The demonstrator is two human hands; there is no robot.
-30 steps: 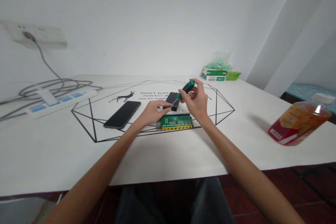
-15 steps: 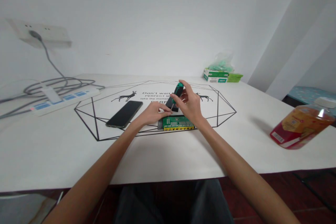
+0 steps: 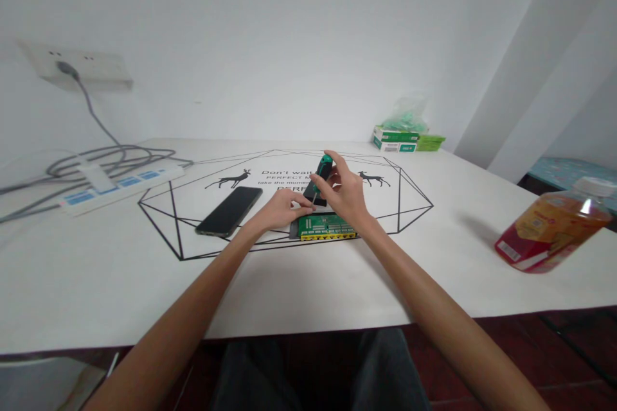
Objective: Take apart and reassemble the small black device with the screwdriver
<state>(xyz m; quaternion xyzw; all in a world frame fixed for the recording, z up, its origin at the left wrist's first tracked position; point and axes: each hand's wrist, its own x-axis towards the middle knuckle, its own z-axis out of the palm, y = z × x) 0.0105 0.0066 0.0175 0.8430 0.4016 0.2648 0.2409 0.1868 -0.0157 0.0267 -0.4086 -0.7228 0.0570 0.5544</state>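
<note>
A screwdriver (image 3: 323,169) with a green and black handle is gripped in my right hand (image 3: 348,195), its fingers wrapped round the handle. The tool leans slightly, shaft pointing down. At the shaft's lower end, the thumb and forefinger of my left hand (image 3: 283,209) are pinched together; what lies between them is too small to tell. Below both hands a green circuit board (image 3: 324,225) with a yellow strip of connectors along its front edge lies on the table. A dark part behind the board is partly hidden by my hands.
A black phone (image 3: 230,210) lies left of the board. Farther left are a white power strip (image 3: 123,189) and coiled grey cables (image 3: 110,157). Small green-and-white boxes (image 3: 395,139) sit at the back right. A bottle of orange drink (image 3: 549,231) stands on the right of the white table (image 3: 308,289).
The screwdriver handle and my right hand have shifted very slightly left and down. My left hand keeps its pinch at the shaft's lower end.
</note>
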